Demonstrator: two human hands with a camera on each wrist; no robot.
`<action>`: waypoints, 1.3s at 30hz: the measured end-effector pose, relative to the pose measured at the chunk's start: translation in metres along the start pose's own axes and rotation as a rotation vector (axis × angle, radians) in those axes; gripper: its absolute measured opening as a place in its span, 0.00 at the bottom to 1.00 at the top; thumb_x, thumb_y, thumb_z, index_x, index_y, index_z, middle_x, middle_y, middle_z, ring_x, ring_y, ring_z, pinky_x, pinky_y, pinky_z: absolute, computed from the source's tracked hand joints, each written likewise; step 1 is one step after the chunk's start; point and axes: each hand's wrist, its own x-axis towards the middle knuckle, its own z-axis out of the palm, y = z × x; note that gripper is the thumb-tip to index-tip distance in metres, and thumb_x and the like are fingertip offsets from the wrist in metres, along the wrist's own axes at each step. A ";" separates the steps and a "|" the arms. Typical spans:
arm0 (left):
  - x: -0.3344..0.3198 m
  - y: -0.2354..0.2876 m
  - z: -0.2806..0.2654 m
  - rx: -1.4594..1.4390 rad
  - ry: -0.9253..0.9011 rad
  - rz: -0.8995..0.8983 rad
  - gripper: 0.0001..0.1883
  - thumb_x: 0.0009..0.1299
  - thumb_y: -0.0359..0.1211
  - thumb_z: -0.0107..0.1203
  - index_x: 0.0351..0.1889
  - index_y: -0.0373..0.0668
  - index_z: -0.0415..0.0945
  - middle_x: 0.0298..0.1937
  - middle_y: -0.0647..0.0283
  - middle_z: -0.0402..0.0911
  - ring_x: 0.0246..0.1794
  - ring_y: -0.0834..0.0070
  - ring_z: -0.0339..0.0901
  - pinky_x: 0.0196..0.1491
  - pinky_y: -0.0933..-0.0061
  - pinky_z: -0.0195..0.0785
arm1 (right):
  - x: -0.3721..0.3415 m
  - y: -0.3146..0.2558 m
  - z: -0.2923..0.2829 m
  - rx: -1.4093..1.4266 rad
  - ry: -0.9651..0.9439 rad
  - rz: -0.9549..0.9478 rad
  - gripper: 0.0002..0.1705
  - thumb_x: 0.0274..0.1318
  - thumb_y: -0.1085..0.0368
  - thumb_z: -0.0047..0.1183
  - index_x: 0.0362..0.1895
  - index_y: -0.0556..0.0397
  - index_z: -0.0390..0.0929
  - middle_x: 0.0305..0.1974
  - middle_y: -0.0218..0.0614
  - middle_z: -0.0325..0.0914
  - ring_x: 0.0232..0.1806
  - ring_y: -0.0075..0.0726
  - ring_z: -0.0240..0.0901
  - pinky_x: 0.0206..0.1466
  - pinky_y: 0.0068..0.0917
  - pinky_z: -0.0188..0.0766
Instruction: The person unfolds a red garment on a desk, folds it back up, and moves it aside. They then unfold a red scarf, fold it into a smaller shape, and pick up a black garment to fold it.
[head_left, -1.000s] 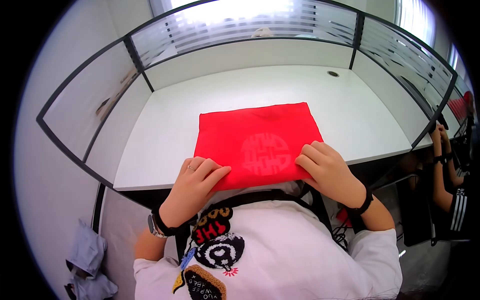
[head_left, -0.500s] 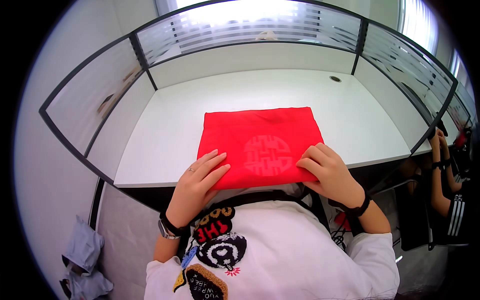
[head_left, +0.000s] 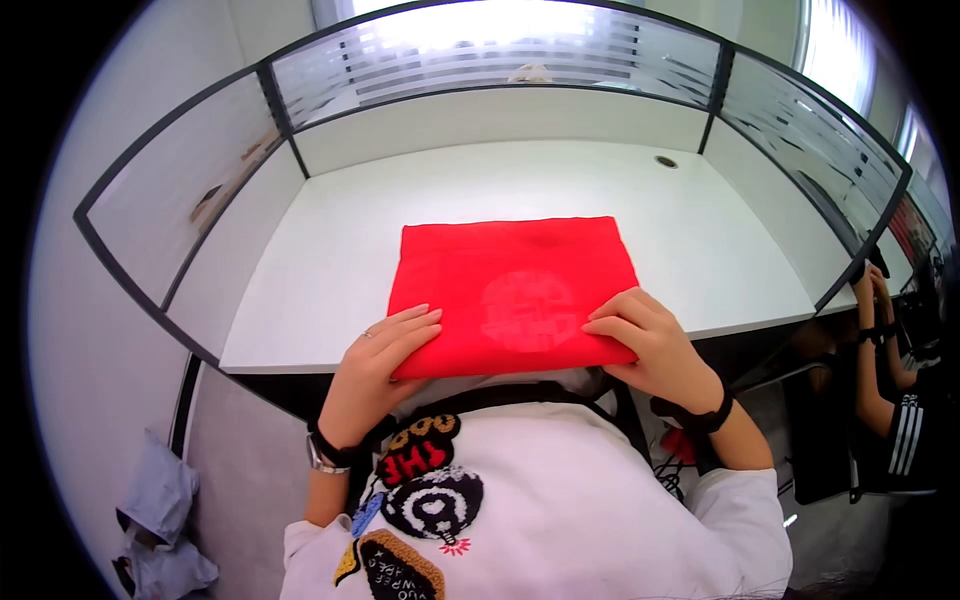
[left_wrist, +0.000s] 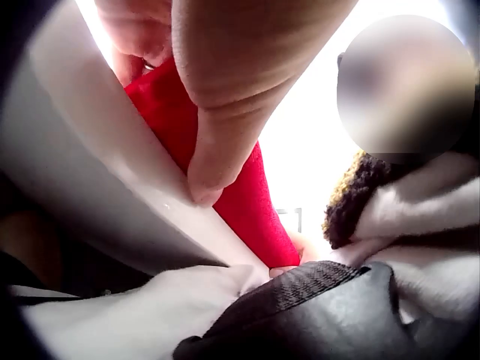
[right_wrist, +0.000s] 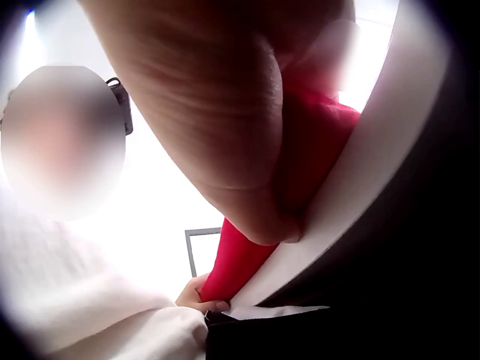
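Note:
A red cloth (head_left: pixel 510 250) with a paler round double-happiness emblem lies nearly flat on the white desk (head_left: pixel 270 310), its near edge at the desk's front. My left hand (head_left: pixel 378 360) rests on its near left corner, fingers fairly straight on top. The left wrist view shows that thumb (left_wrist: pixel 217 165) low against the front of the cloth and desk edge. My right hand (head_left: pixel 655 345) holds the near right corner with bent fingers on top. Its thumb (right_wrist: pixel 262 221) lies at the desk edge in the right wrist view.
Low partitions with dark frames (head_left: pixel 272 100) enclose the desk on three sides. A round cable hole (head_left: pixel 666 162) sits at the back right. Another person's arms (head_left: pixel 878 350) show at the far right. Pale grey fabric (head_left: pixel 160 510) lies at lower left.
The left hand's fingers have straightened from a curled hold and moved slightly left over the cloth. The right hand keeps its place. The cloth's left side lies flatter.

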 end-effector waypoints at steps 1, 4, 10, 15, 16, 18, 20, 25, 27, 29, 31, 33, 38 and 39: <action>0.000 -0.001 -0.001 -0.013 -0.007 -0.007 0.28 0.54 0.21 0.66 0.56 0.39 0.79 0.62 0.57 0.81 0.66 0.58 0.75 0.66 0.61 0.69 | 0.000 -0.001 -0.001 0.004 0.008 0.012 0.26 0.31 0.76 0.68 0.43 0.52 0.80 0.41 0.33 0.77 0.44 0.43 0.74 0.46 0.35 0.75; 0.001 -0.001 -0.001 0.010 0.015 -0.013 0.26 0.53 0.21 0.66 0.54 0.40 0.80 0.60 0.58 0.83 0.65 0.58 0.76 0.65 0.62 0.70 | 0.000 0.003 -0.004 0.016 0.024 -0.015 0.26 0.32 0.76 0.68 0.43 0.53 0.81 0.41 0.34 0.79 0.43 0.42 0.76 0.44 0.34 0.76; -0.009 -0.008 -0.013 -0.172 0.052 -0.180 0.21 0.55 0.27 0.71 0.48 0.38 0.81 0.46 0.55 0.87 0.47 0.62 0.85 0.50 0.68 0.76 | -0.002 -0.001 -0.020 0.116 -0.043 0.019 0.25 0.36 0.75 0.66 0.46 0.53 0.82 0.37 0.37 0.82 0.39 0.44 0.79 0.42 0.34 0.77; -0.020 -0.004 -0.022 -0.431 -0.012 -0.288 0.18 0.59 0.33 0.72 0.43 0.36 0.79 0.33 0.58 0.85 0.33 0.71 0.82 0.40 0.75 0.72 | -0.005 -0.013 -0.036 0.520 -0.215 0.223 0.23 0.40 0.72 0.68 0.47 0.56 0.83 0.36 0.42 0.85 0.36 0.44 0.83 0.44 0.29 0.78; -0.023 -0.005 -0.020 -0.493 -0.049 -0.324 0.18 0.60 0.34 0.72 0.42 0.36 0.78 0.30 0.60 0.83 0.31 0.74 0.80 0.38 0.77 0.71 | -0.006 -0.014 -0.035 0.616 -0.207 0.262 0.22 0.43 0.72 0.68 0.47 0.56 0.83 0.36 0.42 0.85 0.36 0.43 0.84 0.44 0.28 0.78; -0.025 -0.007 -0.021 -0.528 -0.067 -0.338 0.15 0.63 0.33 0.69 0.42 0.35 0.78 0.30 0.62 0.81 0.30 0.77 0.76 0.38 0.77 0.69 | -0.008 -0.011 -0.032 0.646 -0.184 0.290 0.20 0.47 0.72 0.68 0.48 0.57 0.83 0.39 0.40 0.86 0.39 0.37 0.84 0.47 0.26 0.78; -0.021 -0.003 -0.022 -0.543 0.021 -0.358 0.14 0.64 0.34 0.67 0.42 0.35 0.78 0.30 0.63 0.82 0.31 0.77 0.76 0.39 0.77 0.69 | -0.004 -0.010 -0.030 0.568 0.000 0.256 0.18 0.52 0.74 0.65 0.50 0.56 0.82 0.42 0.38 0.86 0.41 0.32 0.83 0.48 0.26 0.77; 0.002 0.008 -0.024 -0.491 0.027 -0.426 0.10 0.70 0.30 0.59 0.46 0.36 0.76 0.43 0.62 0.81 0.46 0.75 0.76 0.55 0.74 0.67 | 0.000 -0.002 -0.018 0.483 0.108 0.329 0.17 0.58 0.70 0.62 0.52 0.55 0.81 0.44 0.35 0.82 0.46 0.29 0.78 0.50 0.23 0.73; 0.005 0.013 -0.022 -0.441 0.061 -0.423 0.10 0.70 0.30 0.59 0.46 0.36 0.76 0.43 0.62 0.81 0.46 0.75 0.76 0.55 0.74 0.68 | 0.002 -0.008 -0.023 0.435 0.127 0.371 0.17 0.58 0.70 0.62 0.52 0.54 0.80 0.43 0.34 0.81 0.44 0.28 0.76 0.46 0.24 0.72; 0.007 0.017 -0.023 -0.380 0.094 -0.417 0.10 0.70 0.30 0.59 0.46 0.36 0.76 0.43 0.63 0.81 0.47 0.75 0.75 0.55 0.74 0.67 | 0.001 -0.010 -0.021 0.352 0.181 0.399 0.16 0.58 0.71 0.61 0.51 0.53 0.80 0.43 0.33 0.78 0.38 0.24 0.72 0.36 0.22 0.68; 0.010 0.009 -0.025 -0.399 0.082 -0.418 0.10 0.71 0.31 0.59 0.46 0.36 0.76 0.42 0.63 0.81 0.47 0.75 0.75 0.56 0.74 0.67 | -0.002 -0.001 -0.014 0.449 0.248 0.377 0.15 0.58 0.73 0.61 0.50 0.53 0.80 0.44 0.32 0.77 0.38 0.22 0.72 0.34 0.21 0.66; 0.016 0.006 -0.030 -0.432 0.083 -0.426 0.11 0.71 0.32 0.58 0.47 0.36 0.76 0.42 0.64 0.81 0.47 0.76 0.75 0.56 0.75 0.66 | -0.004 0.001 -0.015 0.582 0.329 0.377 0.13 0.57 0.77 0.60 0.47 0.53 0.80 0.47 0.32 0.74 0.37 0.19 0.70 0.33 0.16 0.63; 0.033 0.006 -0.050 -0.611 0.118 -0.430 0.10 0.72 0.31 0.57 0.47 0.37 0.76 0.40 0.65 0.81 0.44 0.80 0.75 0.50 0.79 0.68 | 0.008 -0.001 -0.027 0.566 0.441 0.173 0.12 0.58 0.79 0.60 0.45 0.53 0.80 0.45 0.32 0.74 0.37 0.17 0.70 0.32 0.17 0.62; 0.038 0.004 -0.053 -0.642 0.088 -0.441 0.10 0.73 0.33 0.57 0.48 0.37 0.76 0.39 0.65 0.82 0.43 0.80 0.76 0.49 0.79 0.69 | 0.012 0.000 -0.031 0.588 0.415 0.222 0.11 0.59 0.78 0.59 0.45 0.53 0.80 0.45 0.32 0.75 0.37 0.19 0.72 0.33 0.17 0.65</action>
